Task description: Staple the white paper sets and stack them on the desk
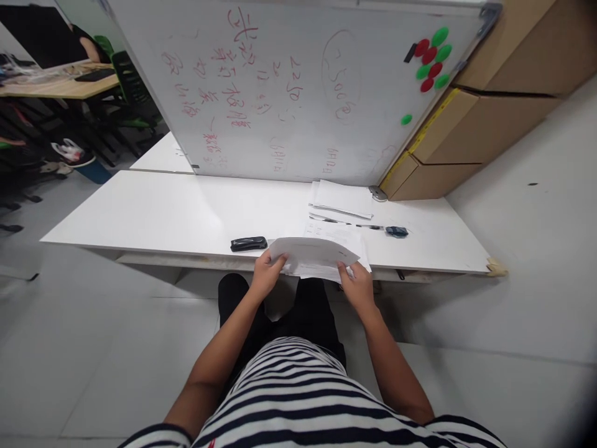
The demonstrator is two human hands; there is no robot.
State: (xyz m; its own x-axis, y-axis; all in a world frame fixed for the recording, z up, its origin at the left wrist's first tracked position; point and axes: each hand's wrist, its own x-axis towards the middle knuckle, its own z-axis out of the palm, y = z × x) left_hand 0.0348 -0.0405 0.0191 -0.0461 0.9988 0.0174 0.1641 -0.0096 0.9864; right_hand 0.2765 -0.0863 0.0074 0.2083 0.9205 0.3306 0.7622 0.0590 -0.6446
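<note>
A sheaf of white printed papers (313,254) is held just above the near edge of the white table (153,214). My left hand (267,274) grips the papers' left end, fingers curled round it. My right hand (357,287) pinches their lower right edge. A black stapler (249,244) lies on the table just left of my left hand. More white sheets (342,199) are stacked further back, with a pen (368,226) and a small dark object (397,231) beside them.
A whiteboard (298,93) with red writing and red and green magnets (431,59) leans on the table's far side. Cardboard boxes (466,137) stand at the right. At the far left are another desk (56,84), chairs and a seated person.
</note>
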